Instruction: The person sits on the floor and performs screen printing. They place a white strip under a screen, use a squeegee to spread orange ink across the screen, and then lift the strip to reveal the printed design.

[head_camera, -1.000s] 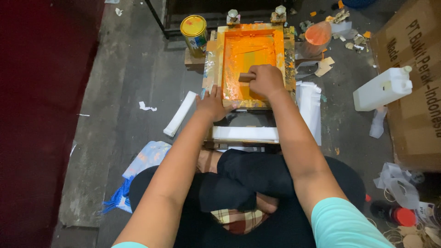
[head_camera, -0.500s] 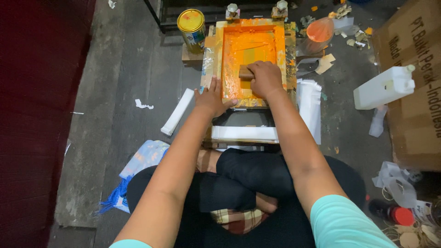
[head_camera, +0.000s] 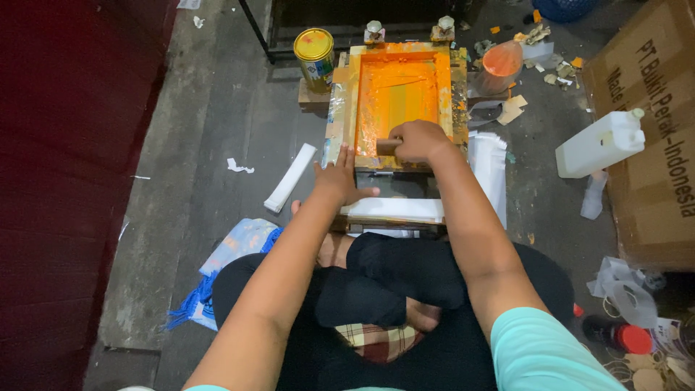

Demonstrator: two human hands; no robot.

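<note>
Right hand (head_camera: 418,140) is gripping the squeegee (head_camera: 388,146) at the near edge of the orange screen (head_camera: 399,94); left hand (head_camera: 337,177), open, is flattening the frame corner. Even pressure advisable.

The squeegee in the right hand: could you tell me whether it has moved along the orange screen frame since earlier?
Yes. The right hand has drawn the squeegee toward the near edge of the orange screen frame.

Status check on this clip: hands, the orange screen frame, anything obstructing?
Right hand gripping wooden squeegee handle at near end of orange-inked wooden screen frame. Left hand flat on frame's near-left corner. Nothing obstructing.
</note>
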